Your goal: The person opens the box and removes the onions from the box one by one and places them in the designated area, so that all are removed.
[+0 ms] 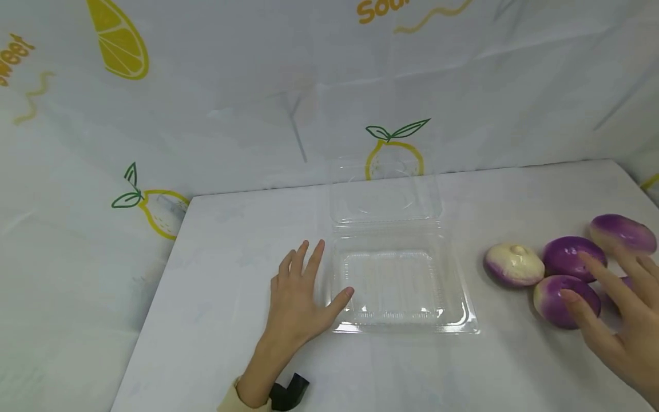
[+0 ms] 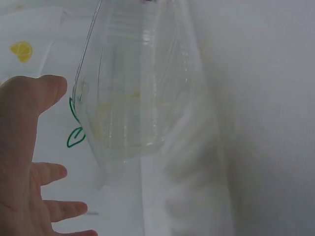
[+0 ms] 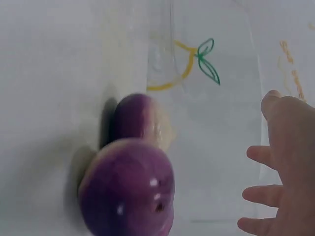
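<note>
A clear plastic clamshell box point(image 1: 391, 286) lies on the table with its lid point(image 1: 386, 200) folded back. Just left of the box, my left hand point(image 1: 296, 309) has its fingers spread, the thumb over the near left rim. Over at the right is a group of purple-and-white turnips: a pale-topped one point(image 1: 515, 264), a purple one point(image 1: 574, 258), a nearer one point(image 1: 566, 301) and one farther back point(image 1: 623, 233). Another is partly hidden behind my right hand point(image 1: 630, 320), which hovers above the group with fingers apart. In the right wrist view a turnip point(image 3: 128, 187) appears below the fingers, not gripped.
The white table point(image 1: 226, 274) has its far edge against a hanging cloth point(image 1: 231, 114) printed with lemons and lettering. A black strap piece point(image 1: 289, 392) shows beside the left wrist.
</note>
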Tool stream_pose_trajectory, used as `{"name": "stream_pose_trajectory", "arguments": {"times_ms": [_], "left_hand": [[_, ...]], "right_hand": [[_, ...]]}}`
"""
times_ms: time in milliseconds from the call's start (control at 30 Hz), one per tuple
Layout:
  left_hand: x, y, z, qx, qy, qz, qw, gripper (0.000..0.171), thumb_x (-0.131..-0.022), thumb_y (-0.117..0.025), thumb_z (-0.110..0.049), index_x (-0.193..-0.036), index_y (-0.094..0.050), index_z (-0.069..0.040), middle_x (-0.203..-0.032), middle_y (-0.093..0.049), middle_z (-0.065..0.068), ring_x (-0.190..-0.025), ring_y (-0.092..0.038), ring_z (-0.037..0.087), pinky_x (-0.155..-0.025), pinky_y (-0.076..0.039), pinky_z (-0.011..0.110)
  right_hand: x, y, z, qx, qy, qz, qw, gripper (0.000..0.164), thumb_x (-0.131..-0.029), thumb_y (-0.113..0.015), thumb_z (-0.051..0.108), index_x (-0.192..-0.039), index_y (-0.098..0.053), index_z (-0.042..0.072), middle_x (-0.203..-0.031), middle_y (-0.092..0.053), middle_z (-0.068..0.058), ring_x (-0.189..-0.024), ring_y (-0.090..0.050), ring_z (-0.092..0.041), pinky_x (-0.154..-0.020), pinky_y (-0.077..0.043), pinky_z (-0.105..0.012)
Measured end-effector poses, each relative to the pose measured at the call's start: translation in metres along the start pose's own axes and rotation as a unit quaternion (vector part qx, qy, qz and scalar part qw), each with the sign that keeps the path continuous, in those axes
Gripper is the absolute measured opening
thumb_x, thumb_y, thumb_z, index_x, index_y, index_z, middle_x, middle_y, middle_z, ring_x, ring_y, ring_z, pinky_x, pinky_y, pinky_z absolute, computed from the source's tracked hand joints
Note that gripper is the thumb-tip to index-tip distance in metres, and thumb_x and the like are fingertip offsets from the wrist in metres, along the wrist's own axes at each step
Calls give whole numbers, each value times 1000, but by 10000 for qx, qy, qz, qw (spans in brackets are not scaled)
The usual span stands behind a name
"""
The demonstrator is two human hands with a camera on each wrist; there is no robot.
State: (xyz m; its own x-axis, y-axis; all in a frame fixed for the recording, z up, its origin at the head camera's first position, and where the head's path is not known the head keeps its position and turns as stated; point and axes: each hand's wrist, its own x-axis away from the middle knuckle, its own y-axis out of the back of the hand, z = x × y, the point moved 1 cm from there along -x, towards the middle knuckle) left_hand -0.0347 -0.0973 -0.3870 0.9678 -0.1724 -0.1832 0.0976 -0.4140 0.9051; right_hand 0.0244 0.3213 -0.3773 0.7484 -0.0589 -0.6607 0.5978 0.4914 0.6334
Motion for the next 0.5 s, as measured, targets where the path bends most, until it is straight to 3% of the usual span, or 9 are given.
{"name": "stream_pose_trajectory", "arguments": {"times_ms": [100, 167, 333, 433, 500], "left_hand": [[-6, 6, 6, -475, -168, -61, 9987, 88, -86, -65, -67, -159, -38, -27, -162, -41, 13, -146, -40, 46, -103, -43, 67], [-8, 9, 9, -702, -231, -59, 9972, 87, -86, -63, -69, -159, -37, -29, -164, -39, 13, -148, -37, 47, -105, -41, 69], [-11, 11, 12, -954, -347, 18, 9948, 88, -86, -60, -73, -160, -34, -34, -168, -33, 10, -152, -31, 48, -107, -34, 77], [-11, 10, 12, -984, -392, 55, 9944, 88, -86, -59, -74, -160, -34, -35, -168, -32, 10, -153, -29, 49, -107, -31, 79], [-11, 10, 12, -997, -402, 69, 9942, 88, -86, -59, -74, -160, -34, -35, -169, -31, 10, -153, -28, 49, -108, -30, 80]], "right_hand": [[-5, -8, 14, 122, 245, 559, 9981, 85, -94, -46, 75, -136, -62, 3, -154, -43, -33, -151, -28, -53, -122, -14, -73], [-6, -11, 23, 395, 8, 1111, 9930, 78, -95, -49, 72, -146, -55, 14, -159, -35, -34, -153, -16, -57, -116, -6, -81], [-11, -23, 33, 761, -370, 2273, 9701, 75, -94, -63, 56, -158, -39, 25, -167, -16, -30, -154, 8, -56, -112, 7, -83], [-12, -31, 36, 900, -543, 2650, 9585, 78, -94, -64, 55, -161, -33, 29, -170, -7, -23, -153, 13, -56, -111, 11, -82], [-12, -34, 36, 914, -551, 2717, 9564, 78, -94, -64, 55, -161, -32, 30, -171, -6, -22, -152, 13, -57, -110, 11, -83]]}}
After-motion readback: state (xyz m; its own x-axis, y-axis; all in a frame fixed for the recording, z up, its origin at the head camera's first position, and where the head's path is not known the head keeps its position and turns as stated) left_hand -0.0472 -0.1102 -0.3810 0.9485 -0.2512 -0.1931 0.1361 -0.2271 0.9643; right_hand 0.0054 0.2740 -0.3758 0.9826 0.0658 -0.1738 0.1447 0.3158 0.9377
